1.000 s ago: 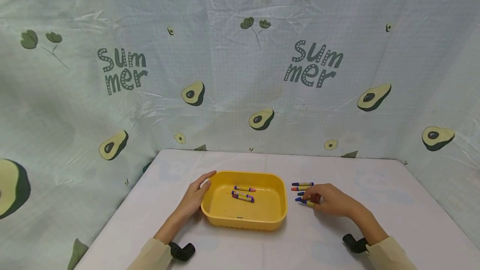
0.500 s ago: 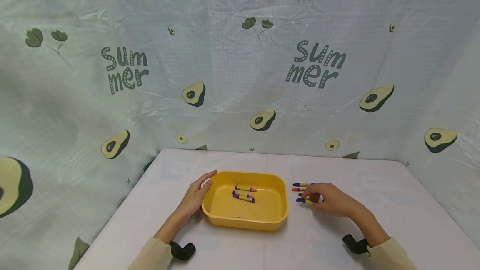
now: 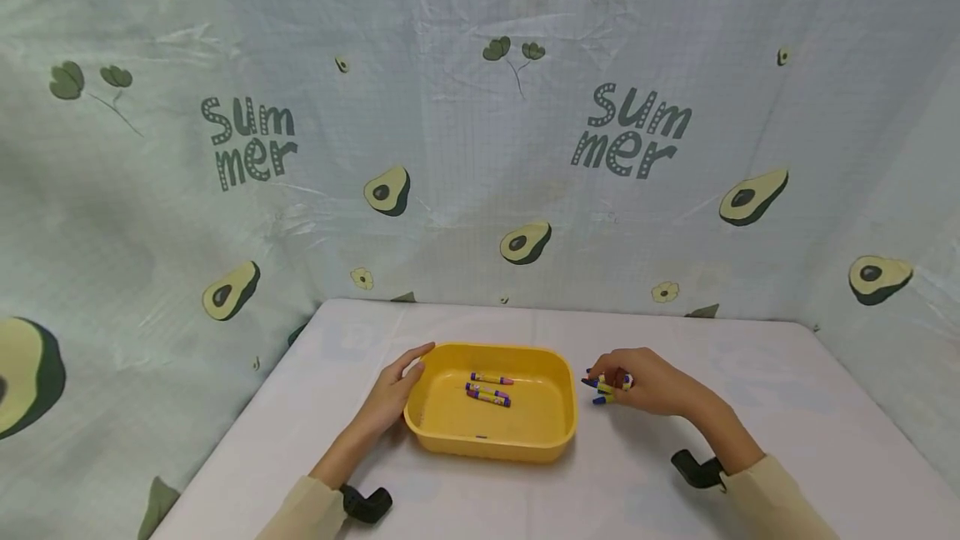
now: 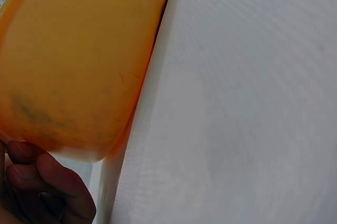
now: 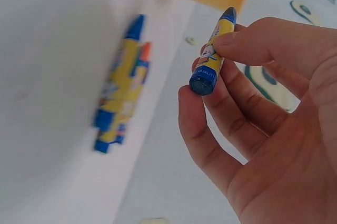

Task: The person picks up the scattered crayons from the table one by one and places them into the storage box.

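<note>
My left hand [image 3: 390,394] holds the left end of a yellow plastic tray [image 3: 491,447], thumb at the rim and fingers along the outer wall. In the left wrist view, bent fingertips [image 4: 52,169] meet the tray's wall [image 4: 79,66]. Between thumb and fingers, my right hand [image 3: 652,382] pinches a dark-blue-tipped crayon [image 5: 207,66], raised over the table. Below it lie several more crayons, among them a bright blue one [image 5: 124,63] and an orange-red one [image 5: 141,77], side by side. Three crayons [image 3: 489,397] rest inside the tray.
The white-covered table [image 3: 525,494] ends at a hanging cloth [image 3: 450,132] printed with avocados and "summer". Black devices sit at both wrists, one at the left [image 3: 367,505] and one at the right [image 3: 696,470].
My right hand has moved slightly away from me and up, and now has a dark blue crayon pinched in it; the bright blue crayon lies on the table. The left hand stays on the tray.
</note>
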The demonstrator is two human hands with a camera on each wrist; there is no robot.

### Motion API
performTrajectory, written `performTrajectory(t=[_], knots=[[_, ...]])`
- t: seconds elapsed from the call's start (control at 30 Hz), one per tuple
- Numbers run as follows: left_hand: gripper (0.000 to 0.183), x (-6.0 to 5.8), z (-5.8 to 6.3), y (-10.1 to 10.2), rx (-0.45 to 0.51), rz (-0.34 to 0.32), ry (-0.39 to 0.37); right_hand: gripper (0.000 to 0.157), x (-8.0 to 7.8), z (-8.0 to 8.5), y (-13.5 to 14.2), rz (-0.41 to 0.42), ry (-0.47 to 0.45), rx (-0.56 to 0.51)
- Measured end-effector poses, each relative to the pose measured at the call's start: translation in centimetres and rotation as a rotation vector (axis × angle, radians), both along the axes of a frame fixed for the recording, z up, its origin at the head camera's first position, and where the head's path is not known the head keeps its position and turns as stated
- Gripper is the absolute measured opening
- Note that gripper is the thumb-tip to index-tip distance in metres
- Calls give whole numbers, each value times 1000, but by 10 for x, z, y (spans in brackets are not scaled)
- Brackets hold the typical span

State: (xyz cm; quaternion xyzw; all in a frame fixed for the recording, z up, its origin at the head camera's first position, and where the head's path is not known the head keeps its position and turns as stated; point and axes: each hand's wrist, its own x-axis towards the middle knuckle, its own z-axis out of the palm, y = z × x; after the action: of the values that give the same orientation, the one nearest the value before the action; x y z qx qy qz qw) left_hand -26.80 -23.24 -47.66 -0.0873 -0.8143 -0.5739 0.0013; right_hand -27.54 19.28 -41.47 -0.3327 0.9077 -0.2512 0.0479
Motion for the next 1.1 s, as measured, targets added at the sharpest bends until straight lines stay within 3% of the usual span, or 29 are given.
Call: performTrajectory(t=[0.43, 0.6, 0.8, 1.1], knots=[[43, 2, -1, -1, -9, 4, 3, 33, -16, 41, -61, 60, 61, 53], [43, 2, 0, -1, -7, -5, 3, 33, -27, 51, -96, 80, 40, 96], [43, 1, -2, -3, -18, -9, 13, 32, -39, 49, -133, 132, -34, 130], [43, 0, -2, -4, -20, -6, 8, 34, -46, 29, -175, 172, -133, 202]])
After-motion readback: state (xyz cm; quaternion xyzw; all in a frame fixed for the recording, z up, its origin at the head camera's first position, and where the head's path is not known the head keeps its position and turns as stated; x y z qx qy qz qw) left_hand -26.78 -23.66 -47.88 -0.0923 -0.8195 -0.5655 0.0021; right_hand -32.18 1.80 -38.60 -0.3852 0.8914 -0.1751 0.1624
